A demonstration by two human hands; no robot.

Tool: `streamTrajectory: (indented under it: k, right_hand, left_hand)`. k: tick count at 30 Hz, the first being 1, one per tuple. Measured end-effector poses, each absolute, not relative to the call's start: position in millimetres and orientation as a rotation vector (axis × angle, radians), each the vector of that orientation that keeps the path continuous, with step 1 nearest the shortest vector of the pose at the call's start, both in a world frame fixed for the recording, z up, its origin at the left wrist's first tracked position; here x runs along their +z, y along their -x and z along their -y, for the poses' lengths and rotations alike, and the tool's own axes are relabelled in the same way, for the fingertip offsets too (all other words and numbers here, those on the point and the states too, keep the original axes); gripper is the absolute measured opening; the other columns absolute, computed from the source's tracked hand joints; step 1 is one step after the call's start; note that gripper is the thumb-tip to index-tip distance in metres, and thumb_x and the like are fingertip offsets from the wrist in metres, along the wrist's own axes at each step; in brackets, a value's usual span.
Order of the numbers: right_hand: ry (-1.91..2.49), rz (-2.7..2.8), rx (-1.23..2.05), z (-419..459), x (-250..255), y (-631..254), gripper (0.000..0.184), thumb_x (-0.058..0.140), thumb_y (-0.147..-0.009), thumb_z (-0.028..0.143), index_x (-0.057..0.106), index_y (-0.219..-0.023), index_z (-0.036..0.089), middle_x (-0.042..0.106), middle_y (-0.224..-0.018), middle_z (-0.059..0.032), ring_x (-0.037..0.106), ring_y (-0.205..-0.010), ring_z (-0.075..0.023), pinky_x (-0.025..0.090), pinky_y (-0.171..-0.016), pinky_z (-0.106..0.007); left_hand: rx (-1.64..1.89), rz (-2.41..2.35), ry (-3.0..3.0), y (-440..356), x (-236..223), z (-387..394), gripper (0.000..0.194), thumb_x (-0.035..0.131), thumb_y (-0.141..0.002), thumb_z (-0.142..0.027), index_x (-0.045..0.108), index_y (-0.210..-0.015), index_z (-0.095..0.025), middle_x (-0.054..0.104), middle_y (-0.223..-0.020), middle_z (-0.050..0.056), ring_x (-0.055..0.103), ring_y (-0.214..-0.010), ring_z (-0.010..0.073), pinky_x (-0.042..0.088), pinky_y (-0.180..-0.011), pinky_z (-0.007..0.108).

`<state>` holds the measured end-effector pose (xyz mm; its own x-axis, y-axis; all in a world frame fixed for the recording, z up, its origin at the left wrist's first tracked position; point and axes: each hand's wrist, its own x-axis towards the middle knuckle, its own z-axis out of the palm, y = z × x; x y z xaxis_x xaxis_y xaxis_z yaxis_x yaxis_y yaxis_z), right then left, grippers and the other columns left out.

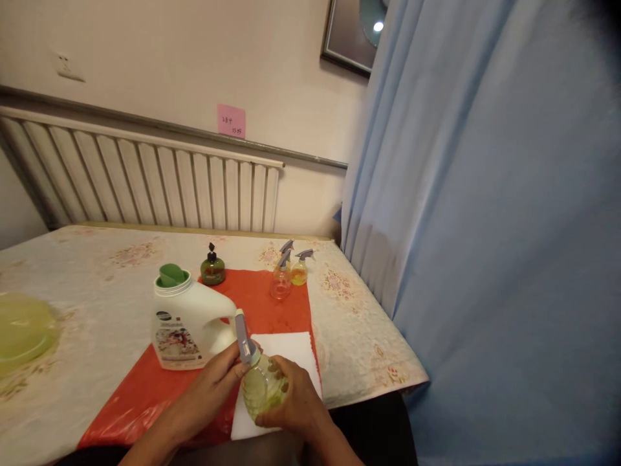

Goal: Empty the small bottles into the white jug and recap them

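Observation:
A clear, yellow-tinted spray bottle [257, 388] with a grey trigger head is tilted in front of me, over a white cloth [291, 349]. My right hand [298, 398] wraps round its body from the right. At its neck, just under the trigger head, the fingers of my left hand [226, 375] are closed on it. Close behind my left hand stands a large white detergent jug [179, 317] with a green part in its open mouth. The jug rests on a red plastic sheet [252, 291], which also lies beneath the cloth.
Several more spray bottles [280, 283] stand at the back right of the sheet. A dark green pump bottle [212, 268] is behind the jug. To the far left sits a translucent yellow-green basin [26, 333]. A blue curtain [466, 226] hangs along the table's right side.

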<state>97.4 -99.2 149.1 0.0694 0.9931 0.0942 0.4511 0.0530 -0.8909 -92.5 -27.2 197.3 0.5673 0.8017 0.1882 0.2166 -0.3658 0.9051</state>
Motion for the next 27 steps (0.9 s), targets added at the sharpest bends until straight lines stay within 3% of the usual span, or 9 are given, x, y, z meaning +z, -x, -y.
streamTrajectory:
  k: [4,10,14,22,27]
  right_hand:
    - [1.496,1.494,0.850,100,150,-96,0.085,0.089,-0.040,0.024,0.060,-0.120,0.025,0.066,-0.107,-0.0020,0.063,-0.094,-0.0249,0.052,-0.082,-0.036]
    - [1.505,1.441,0.831,100,139,-100,0.092,0.090,-0.037,0.023,0.058,-0.124,0.024,0.065,-0.111,-0.0047,0.062,-0.098,-0.0264,0.052,-0.085,-0.038]
    - [1.499,1.430,0.821,99,138,-104,0.090,0.091,-0.036,0.023,0.059,-0.120,0.022,0.065,-0.108,-0.0047,0.062,-0.095,-0.0255,0.052,-0.083,-0.037]
    - [1.501,1.392,0.881,102,149,-109,0.074,0.089,-0.040,0.023,0.063,-0.110,0.023,0.066,-0.101,-0.0011,0.062,-0.089,-0.0230,0.052,-0.076,-0.032]
    - [1.480,1.368,0.922,104,148,-112,0.071,0.089,-0.042,0.020,0.063,-0.108,0.022,0.066,-0.097,0.0001,0.061,-0.084,-0.0204,0.051,-0.072,-0.029]
  left_hand:
    - [0.806,-0.850,-1.811,85,196,30,0.032,0.056,-0.088,-0.043,0.063,-0.112,-0.023,0.068,-0.111,0.005,0.059,-0.108,0.0281,0.045,-0.096,0.037]
    - [0.974,-0.949,-1.776,65,193,34,0.028,0.057,-0.085,-0.045,0.064,-0.099,-0.021,0.065,-0.093,0.004,0.059,-0.103,0.0283,0.048,-0.090,0.036]
    - [1.030,-0.953,-1.691,55,194,35,0.030,0.057,-0.084,-0.042,0.063,-0.102,-0.019,0.063,-0.105,0.006,0.056,-0.111,0.0273,0.044,-0.096,0.036]
    - [1.108,-0.887,-1.399,42,192,36,0.033,0.068,-0.077,-0.036,0.059,-0.103,-0.019,0.068,-0.094,0.003,0.063,-0.094,0.0231,0.049,-0.087,0.034]
    - [1.008,-0.861,-1.398,43,186,36,0.038,0.064,-0.082,-0.043,0.060,-0.111,-0.019,0.070,-0.108,0.006,0.061,-0.106,0.0250,0.046,-0.093,0.033]
